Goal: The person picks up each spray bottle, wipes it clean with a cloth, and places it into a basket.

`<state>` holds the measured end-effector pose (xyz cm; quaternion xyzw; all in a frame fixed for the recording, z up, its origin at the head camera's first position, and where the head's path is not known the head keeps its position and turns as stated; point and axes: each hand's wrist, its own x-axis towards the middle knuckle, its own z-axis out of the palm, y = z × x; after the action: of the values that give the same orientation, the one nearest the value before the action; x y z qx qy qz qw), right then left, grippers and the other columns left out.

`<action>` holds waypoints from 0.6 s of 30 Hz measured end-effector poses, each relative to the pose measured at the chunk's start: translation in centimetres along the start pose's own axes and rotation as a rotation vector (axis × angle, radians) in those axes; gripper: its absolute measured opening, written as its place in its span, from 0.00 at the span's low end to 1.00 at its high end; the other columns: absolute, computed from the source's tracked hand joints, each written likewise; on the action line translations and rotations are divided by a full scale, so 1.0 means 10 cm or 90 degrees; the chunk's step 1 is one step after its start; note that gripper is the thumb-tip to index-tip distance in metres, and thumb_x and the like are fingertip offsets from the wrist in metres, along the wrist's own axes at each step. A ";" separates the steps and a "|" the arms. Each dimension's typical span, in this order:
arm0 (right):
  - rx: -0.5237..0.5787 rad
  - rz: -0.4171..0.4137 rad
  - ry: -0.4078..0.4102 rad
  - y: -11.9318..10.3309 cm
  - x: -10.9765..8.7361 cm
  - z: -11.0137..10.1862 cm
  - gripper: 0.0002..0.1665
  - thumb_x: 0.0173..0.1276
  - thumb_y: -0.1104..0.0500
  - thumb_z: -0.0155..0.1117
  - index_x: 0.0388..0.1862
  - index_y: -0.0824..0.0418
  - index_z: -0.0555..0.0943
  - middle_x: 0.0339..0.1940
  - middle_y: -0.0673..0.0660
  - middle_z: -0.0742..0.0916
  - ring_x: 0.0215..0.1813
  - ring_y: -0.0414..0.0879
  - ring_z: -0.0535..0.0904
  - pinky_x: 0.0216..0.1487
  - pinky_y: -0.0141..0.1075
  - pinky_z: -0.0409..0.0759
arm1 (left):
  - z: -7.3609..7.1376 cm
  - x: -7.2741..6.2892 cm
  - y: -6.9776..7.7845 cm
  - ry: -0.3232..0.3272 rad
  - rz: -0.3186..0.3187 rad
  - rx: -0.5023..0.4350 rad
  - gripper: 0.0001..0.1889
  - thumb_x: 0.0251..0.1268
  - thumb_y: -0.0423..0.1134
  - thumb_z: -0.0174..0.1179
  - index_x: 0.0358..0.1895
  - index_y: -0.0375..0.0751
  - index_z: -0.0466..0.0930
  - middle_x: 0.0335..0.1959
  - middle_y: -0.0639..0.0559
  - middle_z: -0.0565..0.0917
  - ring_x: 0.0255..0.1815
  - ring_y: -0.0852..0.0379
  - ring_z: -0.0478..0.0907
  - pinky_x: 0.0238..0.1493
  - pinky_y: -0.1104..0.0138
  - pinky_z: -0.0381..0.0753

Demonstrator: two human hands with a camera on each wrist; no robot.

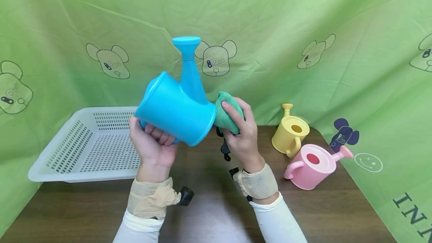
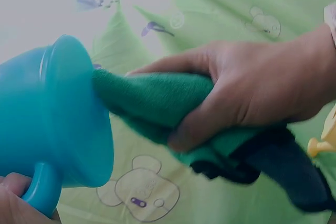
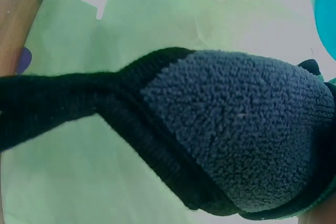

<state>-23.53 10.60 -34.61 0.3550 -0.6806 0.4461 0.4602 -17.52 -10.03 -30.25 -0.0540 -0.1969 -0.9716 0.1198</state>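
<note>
A blue watering can (image 1: 175, 110) is held up tipped on its side, spout pointing upward and flat base turned to the right. My left hand (image 1: 153, 143) grips it from below by its handle (image 2: 44, 190). In my right hand (image 1: 244, 130) is a bunched green cleaning cloth (image 1: 227, 113), pinched between thumb and fingers. One end of the cloth meets the can's base in the left wrist view. The cloth's grey fleecy side (image 3: 241, 124), with black edging and a dark strap-like tail, fills the right wrist view; the right fingers are mostly hidden there.
A white perforated basket (image 1: 50, 175) stands at the left on the brown wooden table (image 1: 209, 205). On the right are a yellow watering can (image 1: 281, 136) and a pink watering can (image 1: 312, 173). A green printed curtain (image 1: 256, 18) hangs behind and along the sides.
</note>
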 end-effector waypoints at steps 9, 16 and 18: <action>-0.005 0.011 -0.076 -0.02 -0.03 0.03 0.34 0.61 0.76 0.67 0.65 0.57 0.80 0.68 0.70 0.78 0.67 0.66 0.77 0.66 0.57 0.77 | 0.01 -0.01 -0.05 0.019 -0.010 -0.039 0.32 0.83 0.48 0.32 0.10 0.51 0.53 0.05 0.60 0.55 0.06 0.63 0.48 0.21 0.70 0.33; 0.001 0.005 -0.134 -0.04 -0.04 0.06 0.37 0.58 0.78 0.68 0.67 0.57 0.80 0.69 0.68 0.78 0.69 0.64 0.77 0.67 0.58 0.78 | 0.01 -0.01 -0.08 0.063 -0.015 -0.092 0.32 0.83 0.53 0.30 0.10 0.51 0.53 0.05 0.60 0.54 0.07 0.62 0.47 0.23 0.71 0.33; 0.003 0.005 -0.148 -0.04 -0.04 0.07 0.37 0.59 0.78 0.67 0.67 0.56 0.80 0.69 0.68 0.78 0.69 0.63 0.77 0.67 0.57 0.78 | 0.01 -0.01 -0.08 0.069 -0.015 -0.109 0.32 0.82 0.52 0.30 0.11 0.51 0.52 0.05 0.60 0.54 0.07 0.62 0.47 0.23 0.72 0.33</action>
<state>-23.24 9.81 -34.97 0.4028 -0.7298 0.4050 0.3756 -17.61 -9.30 -30.48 -0.0088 -0.1073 -0.9876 0.1138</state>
